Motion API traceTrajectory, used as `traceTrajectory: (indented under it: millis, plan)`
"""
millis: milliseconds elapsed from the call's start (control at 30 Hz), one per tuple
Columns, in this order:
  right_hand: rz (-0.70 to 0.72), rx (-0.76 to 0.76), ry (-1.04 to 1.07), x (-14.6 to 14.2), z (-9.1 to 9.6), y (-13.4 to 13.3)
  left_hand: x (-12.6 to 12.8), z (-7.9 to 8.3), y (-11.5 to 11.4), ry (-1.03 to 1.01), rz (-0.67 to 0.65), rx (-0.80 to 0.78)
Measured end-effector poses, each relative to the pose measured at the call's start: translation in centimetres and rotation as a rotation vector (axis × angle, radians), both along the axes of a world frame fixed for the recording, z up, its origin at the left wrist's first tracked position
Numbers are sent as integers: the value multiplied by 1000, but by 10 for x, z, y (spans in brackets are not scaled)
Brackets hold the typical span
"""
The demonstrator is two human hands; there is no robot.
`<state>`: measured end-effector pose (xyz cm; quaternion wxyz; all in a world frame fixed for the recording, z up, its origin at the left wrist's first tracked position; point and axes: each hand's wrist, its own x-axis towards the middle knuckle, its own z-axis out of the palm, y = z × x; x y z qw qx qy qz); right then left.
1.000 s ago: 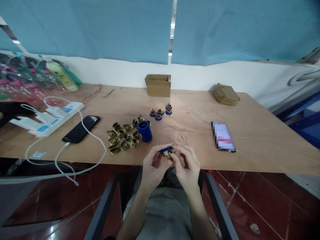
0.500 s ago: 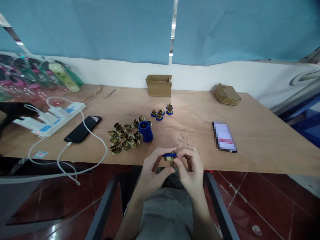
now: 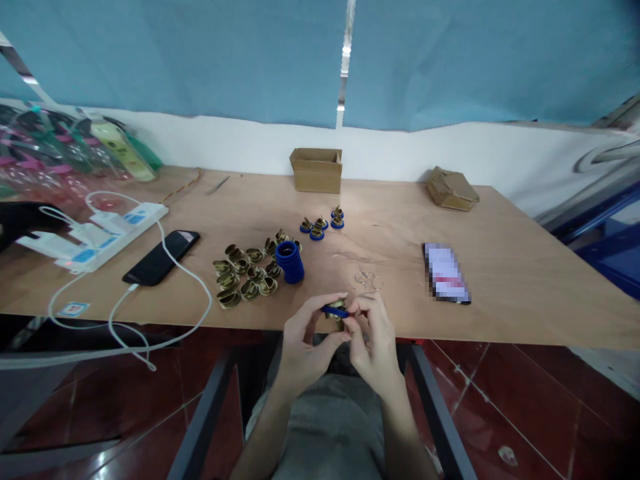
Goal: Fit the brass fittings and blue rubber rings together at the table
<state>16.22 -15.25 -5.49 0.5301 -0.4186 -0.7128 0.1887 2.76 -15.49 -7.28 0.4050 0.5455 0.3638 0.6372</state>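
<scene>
My left hand (image 3: 305, 340) and my right hand (image 3: 373, 337) meet just in front of the table's near edge, both pinching one small brass piece with a blue ring (image 3: 336, 309) on it. On the wooden table (image 3: 525, 280) beyond them lies a heap of several loose brass pieces (image 3: 245, 275). Beside that heap stands a stack of blue rings (image 3: 290, 261). Several thin clear rings (image 3: 367, 280) lie just past my fingers. Three brass pieces fitted with blue rings (image 3: 320, 227) sit farther back.
A black phone (image 3: 161, 257) on a white cable (image 3: 165, 313) lies at the left, next to a white power strip (image 3: 100, 237). Another phone (image 3: 447, 273) lies at the right. An open cardboard box (image 3: 316, 169) and a folded brown packet (image 3: 453, 188) stand at the back.
Both hands have stayed together at the table's edge, turning the brass piece; the blue ring now sits tilted and lower on it. Nothing on the table has moved.
</scene>
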Motion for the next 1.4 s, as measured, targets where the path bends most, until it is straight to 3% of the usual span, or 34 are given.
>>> traceTrajectory:
  millis: [200,367,600,733,800,967,1100,1300,1400]
  plan:
    - [19,-25,39,-2,-4,-2,-1,1,2,-27,46,-94]
    - [-58,-163,296,1,-13,-3,-11,1,4,14,-42,-137]
    - [144,-472,502,6,-17,7,-5,-7,7,-21,-58,-2]
    - [360,-698,709,5,-25,10,-5,-6,10,19,30,40]
    - [384,-733,790,4,-29,13,-8,-6,11,106,91,58]
    - [192,-724,895,8,-32,23,-25,-9,12,275,284,11]
    - [117,-727,916,15,-33,27,-48,-6,19,343,424,-79]
    - [110,-723,907,16,-37,29,-77,22,58,247,636,-49]
    - [110,-734,905,15,-38,29,-86,37,85,335,617,-71]
